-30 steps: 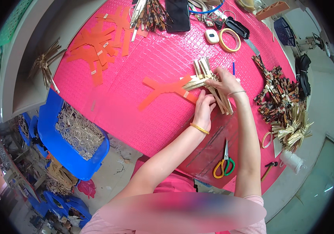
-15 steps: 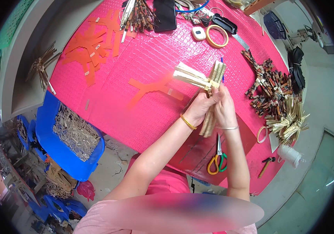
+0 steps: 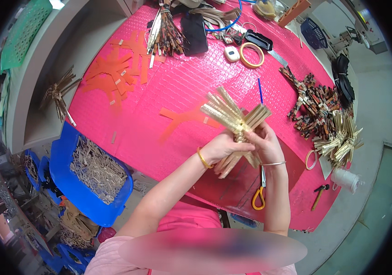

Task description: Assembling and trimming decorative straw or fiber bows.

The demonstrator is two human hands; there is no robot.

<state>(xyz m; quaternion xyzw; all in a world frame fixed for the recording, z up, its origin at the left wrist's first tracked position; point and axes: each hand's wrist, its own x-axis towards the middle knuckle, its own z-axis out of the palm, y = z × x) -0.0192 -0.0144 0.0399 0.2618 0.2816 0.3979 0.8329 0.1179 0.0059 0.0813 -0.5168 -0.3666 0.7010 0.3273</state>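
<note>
Fingers (image 3: 243,146) of L hand (image 3: 221,147) & R hand (image 3: 270,145) gripping gold strip bndl (image 3: 241,124), ribbed, shiny, approx. X-shape

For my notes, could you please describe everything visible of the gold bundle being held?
The gold bundle has narrow, shiny, metallic-looking strips crossing at its middle and fanning toward upper left, upper right and below. It appears tilted above the pink tabletop, held near its middle by the left grip and right grip.

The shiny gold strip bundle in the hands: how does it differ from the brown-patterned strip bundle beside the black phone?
The gold bundle is held; the patterned bundle lies on the glossy pink table. The gold bundle looks plain, the patterned bundle mottled. Both have narrow strips.
</note>
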